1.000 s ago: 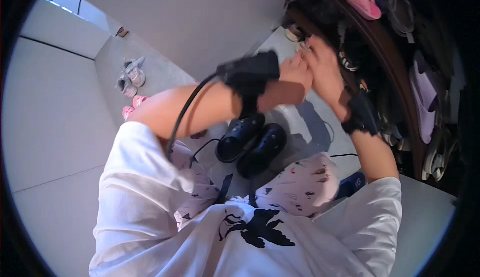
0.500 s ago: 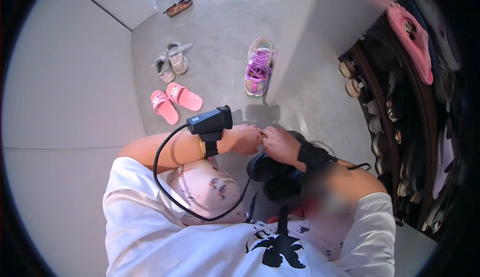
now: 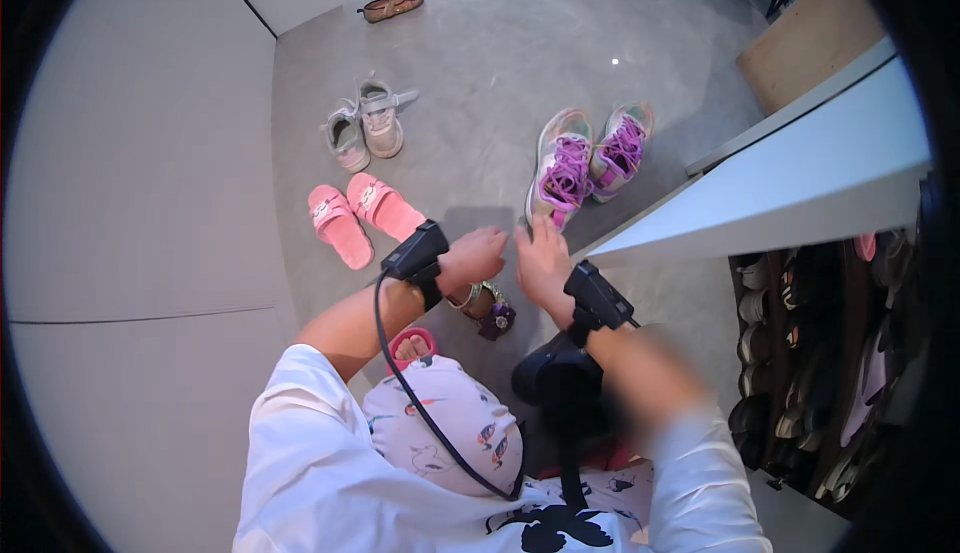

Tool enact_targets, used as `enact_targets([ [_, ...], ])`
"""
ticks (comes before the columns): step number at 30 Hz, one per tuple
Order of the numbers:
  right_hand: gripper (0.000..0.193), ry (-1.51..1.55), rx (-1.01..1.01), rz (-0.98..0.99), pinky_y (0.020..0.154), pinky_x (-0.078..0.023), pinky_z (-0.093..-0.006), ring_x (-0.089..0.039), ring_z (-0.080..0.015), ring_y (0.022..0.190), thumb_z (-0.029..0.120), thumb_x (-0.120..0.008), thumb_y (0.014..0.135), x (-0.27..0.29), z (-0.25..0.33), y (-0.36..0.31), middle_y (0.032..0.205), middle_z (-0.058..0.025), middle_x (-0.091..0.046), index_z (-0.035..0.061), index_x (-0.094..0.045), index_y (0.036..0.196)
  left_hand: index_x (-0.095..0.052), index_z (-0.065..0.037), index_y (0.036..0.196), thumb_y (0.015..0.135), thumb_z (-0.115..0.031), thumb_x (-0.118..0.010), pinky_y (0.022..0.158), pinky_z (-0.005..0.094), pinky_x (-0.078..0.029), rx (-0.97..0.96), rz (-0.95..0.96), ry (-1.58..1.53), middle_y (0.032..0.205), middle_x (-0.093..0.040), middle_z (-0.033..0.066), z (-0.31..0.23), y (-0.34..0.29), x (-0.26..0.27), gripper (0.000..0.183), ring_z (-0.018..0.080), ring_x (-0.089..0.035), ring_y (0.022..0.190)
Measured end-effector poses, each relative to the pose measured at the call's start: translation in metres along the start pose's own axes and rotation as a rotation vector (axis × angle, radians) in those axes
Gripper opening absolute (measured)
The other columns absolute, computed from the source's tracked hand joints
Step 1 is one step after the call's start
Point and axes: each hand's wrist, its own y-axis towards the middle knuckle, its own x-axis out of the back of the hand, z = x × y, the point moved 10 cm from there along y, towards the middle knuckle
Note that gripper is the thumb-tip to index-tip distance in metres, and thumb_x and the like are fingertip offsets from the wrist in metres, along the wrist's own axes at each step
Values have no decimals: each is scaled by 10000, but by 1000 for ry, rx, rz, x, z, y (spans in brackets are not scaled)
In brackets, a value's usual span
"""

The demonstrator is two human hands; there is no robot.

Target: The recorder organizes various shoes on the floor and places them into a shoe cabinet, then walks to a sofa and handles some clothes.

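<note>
My right hand reaches forward with fingers stretched out, their tips at the heel of a pale sneaker with purple laces. Its mate, another purple-laced sneaker, stands close on its right. To the left, my left hand is held with loosely bent fingers and nothing visible in it. Just below that hand is a brown shoe with a dark flower ornament, partly hidden by the wrist. Both wrists carry strapped black devices.
Pink slides and grey-white sneakers stand at left; a brown shoe lies farther off. A white door panel juts in from the right, above a rack with several shoes. A tall pale panel bounds the left.
My hands have come apart; the right has reached forward to the sneaker. The view has shifted, the door panel appears farther right, and the second purple-laced sneaker and the flowered shoe now show.
</note>
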Motion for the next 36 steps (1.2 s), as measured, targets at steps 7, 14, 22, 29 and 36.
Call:
enact_targets([
  [7, 508, -244, -515, -118, 941, -285, -513, -299, -401, 1203, 239, -509, 769, 7, -91, 54, 1260, -255, -351, 6, -400, 1207, -319, 27, 1252, 717, -116, -559, 879, 420, -397, 10, -170, -221, 1140, -435, 257, -5, 75, 3, 605, 396, -467, 1025],
  [14, 505, -358, -681, -10, 996, -230, -502, -254, -406, 1233, 212, -437, 819, 6, -125, 89, 1325, -270, -260, 12, -333, 1271, -326, -98, 1273, 694, -167, -642, 919, 456, -373, 107, 84, -194, 1170, -359, 351, 23, 80, -26, 663, 485, -409, 1071],
  [22, 659, -248, -905, 84, 875, -360, -471, -387, -410, 1079, 159, -653, 610, -13, -185, 63, 1159, -283, -386, 43, -386, 1202, -293, -133, 1292, 678, -237, -700, 894, 469, -399, 127, -78, -218, 1315, -194, 332, -14, 98, -18, 745, 469, -377, 1124],
  [29, 522, 25, -762, 181, 755, -409, -467, -556, -374, 867, 190, -603, 659, -10, -158, 57, 906, -218, -580, 110, -410, 1138, -508, -78, 916, 695, -61, -560, 683, 409, -470, 106, -310, -497, 1070, -471, 155, 41, 100, 6, 228, 334, -530, 833],
  [36, 487, 218, -592, -106, 688, -434, -451, -570, -377, 783, 73, -519, 707, 4, -120, 52, 861, -224, -584, 147, -424, 1178, -509, -50, 1028, 679, 57, -525, 750, 373, -459, -80, -343, -589, 1200, -466, 163, 66, 105, 54, 365, 356, -532, 941],
])
